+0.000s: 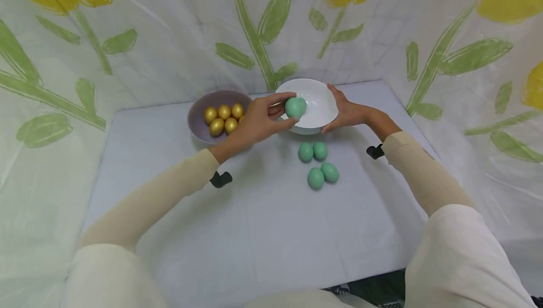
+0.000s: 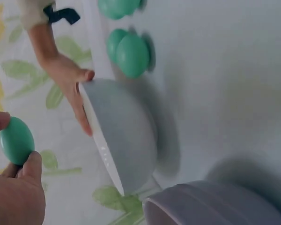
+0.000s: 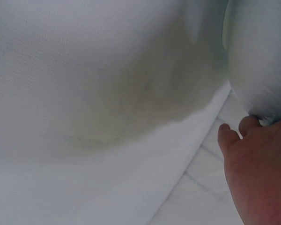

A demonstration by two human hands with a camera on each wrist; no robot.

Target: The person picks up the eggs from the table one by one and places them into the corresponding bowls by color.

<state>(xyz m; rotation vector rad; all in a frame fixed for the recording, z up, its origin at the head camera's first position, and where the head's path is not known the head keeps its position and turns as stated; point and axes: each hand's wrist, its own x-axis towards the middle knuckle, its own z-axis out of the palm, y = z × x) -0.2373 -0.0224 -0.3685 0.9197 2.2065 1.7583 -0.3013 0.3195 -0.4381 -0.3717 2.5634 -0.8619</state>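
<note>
My left hand [image 1: 262, 118] pinches a green egg [image 1: 292, 108] between thumb and fingers, over the white bowl [image 1: 319, 118]. Part of a second green egg [image 1: 302, 104] shows behind it, inside the bowl's outline. The held green egg [image 2: 17, 140] is seen from the side in the left wrist view, above the rim. My right hand [image 1: 349, 111] grips the bowl's right side, thumb near the front and fingers at the back of the rim. In the right wrist view, fingers [image 3: 229, 138] lie against the bowl's outer wall [image 3: 262, 61].
Two pairs of green eggs [image 1: 316, 178] lie on the table [image 1: 263, 232] in front of the white bowl. To its left stands a mauve bowl [image 1: 196, 120] with several gold eggs [image 1: 217, 127]. A flower-painted curtain [image 1: 169, 29] hangs behind the table.
</note>
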